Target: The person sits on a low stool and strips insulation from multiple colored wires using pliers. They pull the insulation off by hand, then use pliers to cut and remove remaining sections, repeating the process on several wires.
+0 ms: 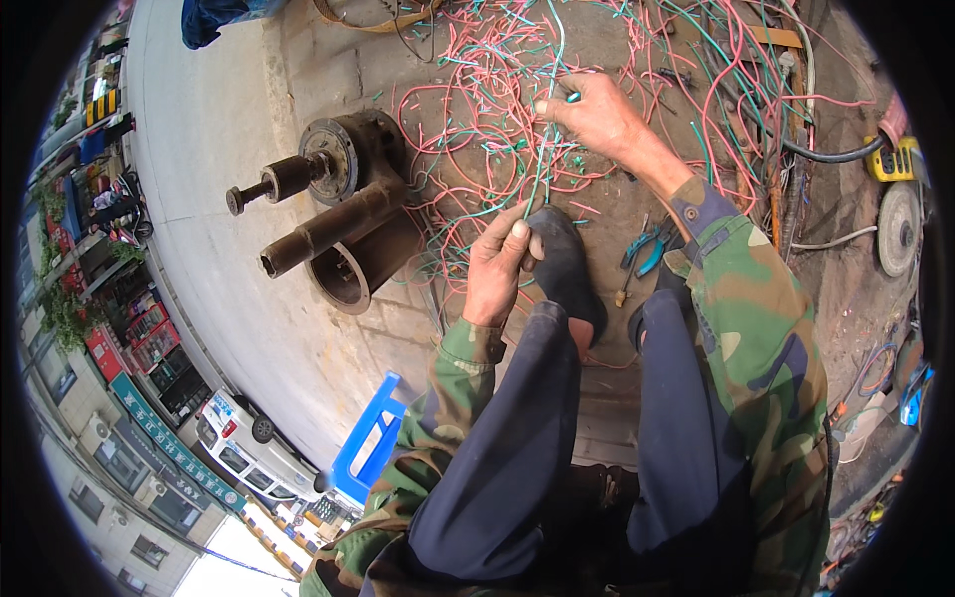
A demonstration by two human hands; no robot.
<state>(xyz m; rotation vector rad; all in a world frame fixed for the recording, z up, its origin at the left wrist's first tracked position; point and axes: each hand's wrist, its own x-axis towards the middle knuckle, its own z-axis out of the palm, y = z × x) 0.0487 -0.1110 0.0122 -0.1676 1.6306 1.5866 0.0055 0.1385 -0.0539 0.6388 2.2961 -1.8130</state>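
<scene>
My left hand [503, 257] pinches a thin green wire [539, 168] between thumb and fingertips, just above my dark shoe [563, 261]. The wire runs up from there, past my right hand, towards the top of the view. My right hand [586, 112] is curled around a small teal-ended thing, perhaps a tool handle, mostly hidden by the fingers; its thumb is at the wire. Beneath both hands lie tangled red and green wires [492, 112] and many short cut pieces. Blue-handled pliers [647, 250] lie on the ground right of my shoe.
A rusty metal machine part with a shaft [336, 216] stands at left. A blue plastic stool [369, 440] is at lower left. More wires [735, 97] heap up at upper right, near a yellow power strip [891, 160] and a round disc [899, 229]. A white vehicle [254, 451] stands on the street.
</scene>
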